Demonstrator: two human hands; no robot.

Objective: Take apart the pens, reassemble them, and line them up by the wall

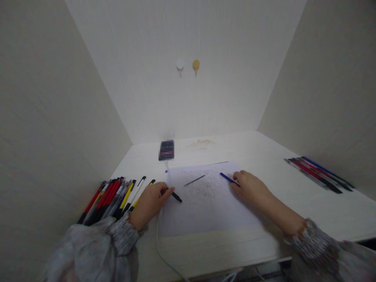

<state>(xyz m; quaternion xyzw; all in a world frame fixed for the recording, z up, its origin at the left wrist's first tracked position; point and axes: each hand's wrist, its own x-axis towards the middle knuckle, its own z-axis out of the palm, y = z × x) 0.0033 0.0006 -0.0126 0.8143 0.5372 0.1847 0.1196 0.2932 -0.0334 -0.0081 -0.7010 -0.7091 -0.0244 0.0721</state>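
Note:
My left hand (152, 197) is closed around a black pen (176, 196), whose dark end sticks out over the left edge of the paper. My right hand (248, 185) pinches a blue pen (227, 178) between thumb and fingers above the paper's right side. The rest of each pen is hidden by the fingers. Between the two hands, a thin dark stick like a pen refill (194, 180) lies slanted on the white paper sheet (205, 219). Scribbles and faint marks cover the middle of that sheet.
Several red, yellow, white and black pens (110, 196) lie beside my left forearm. Another row of pens (319, 172) rests near the right wall. A phone (167, 150) sits at the back, with a white cable (158, 235) running forward. Two hooks (196, 64) hang on the back wall.

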